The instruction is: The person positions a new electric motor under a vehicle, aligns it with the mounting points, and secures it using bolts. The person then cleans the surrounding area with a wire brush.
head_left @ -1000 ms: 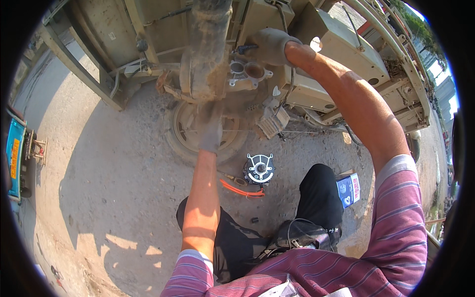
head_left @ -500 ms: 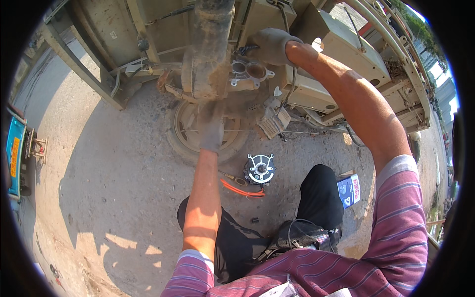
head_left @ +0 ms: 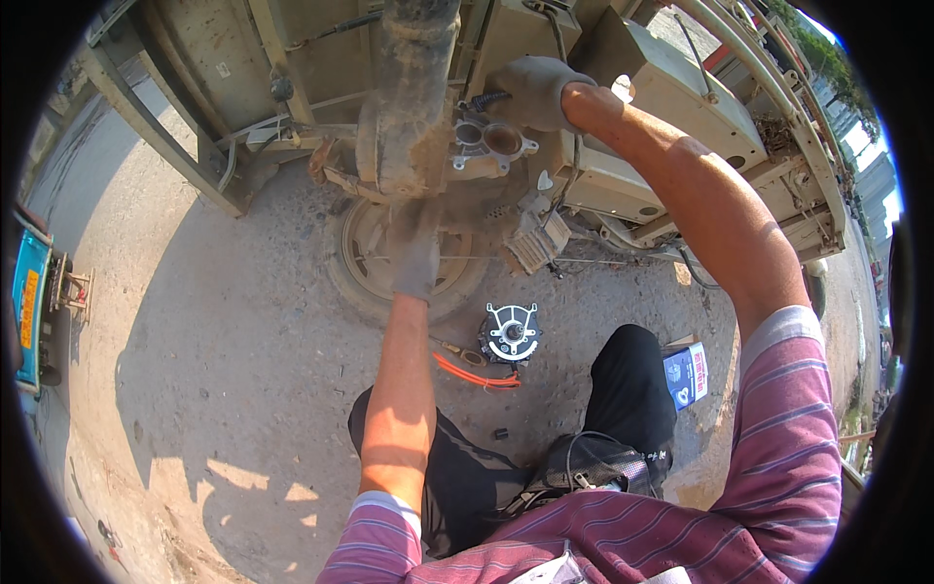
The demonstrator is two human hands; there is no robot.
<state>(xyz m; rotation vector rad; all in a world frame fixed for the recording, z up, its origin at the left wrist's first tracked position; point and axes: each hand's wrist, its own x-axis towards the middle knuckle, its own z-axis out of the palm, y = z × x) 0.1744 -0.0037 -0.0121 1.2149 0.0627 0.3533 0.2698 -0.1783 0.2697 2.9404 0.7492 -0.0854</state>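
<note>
My left hand [head_left: 415,253], in a grey glove, reaches up beneath the dusty cylindrical housing [head_left: 406,117], in front of the wheel [head_left: 355,248]; its fingers are hidden in shadow and dust. My gloved right hand [head_left: 530,92] is closed on a dark ribbed part [head_left: 484,101] right of the housing. Just below that sits a cast metal bracket [head_left: 467,156] with two round openings. On the concrete between my legs and the wheel lie a round black unit with silver spider mount [head_left: 496,326], an orange cable [head_left: 467,374] and a small brass-coloured ring [head_left: 472,357].
Overhead are the vehicle's metal boxes [head_left: 662,88] and frame rails [head_left: 146,146], with a finned metal part [head_left: 533,243] hanging lower. A blue-and-white carton [head_left: 683,375] lies beside my right knee [head_left: 623,360]. A blue vehicle [head_left: 34,311] stands at the far left.
</note>
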